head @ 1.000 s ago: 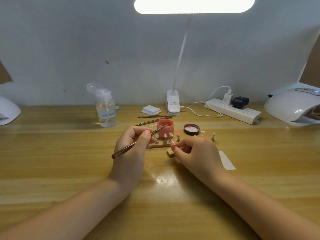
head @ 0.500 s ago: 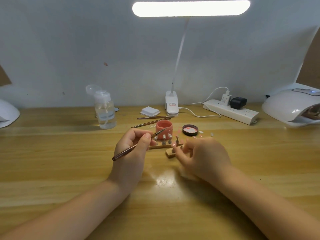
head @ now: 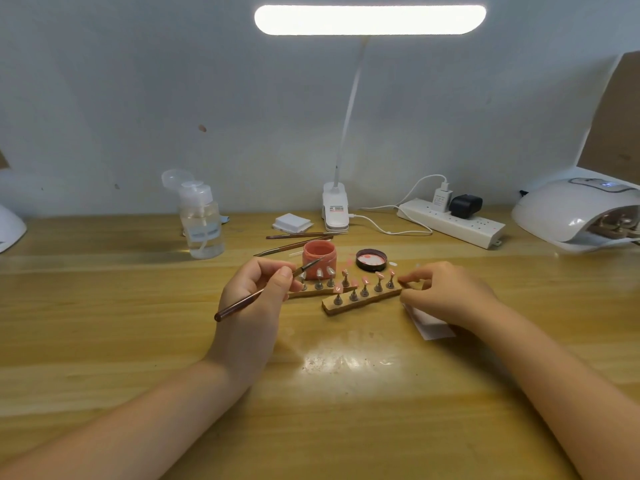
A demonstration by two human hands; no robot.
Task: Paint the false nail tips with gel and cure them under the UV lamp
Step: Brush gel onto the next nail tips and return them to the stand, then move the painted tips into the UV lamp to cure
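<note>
My left hand (head: 256, 299) pinches a thin brown brush (head: 263, 292), its tip near the open pink gel jar (head: 319, 255). Two wooden strips carry nail tips on small stands: the rear strip (head: 322, 292) holds clear tips, the front strip (head: 363, 301) holds pink painted tips. My right hand (head: 446, 294) pinches the right end of the front strip. The jar's black lid (head: 371, 259) lies beside the jar. A white UV lamp (head: 575, 213) stands at the far right with something inside its mouth.
A clear pump bottle (head: 201, 223) stands at the back left. Two spare brushes (head: 298, 240), white pads (head: 291, 222), a clip desk lamp (head: 335, 209) and a power strip (head: 450, 221) line the back. White paper (head: 429, 323) lies under my right hand. Another white device (head: 10, 226) sits far left.
My right hand moved to the right, uncovering the front strip of pink tips, and now grips its right end. The left hand with the brush has stayed almost still.
</note>
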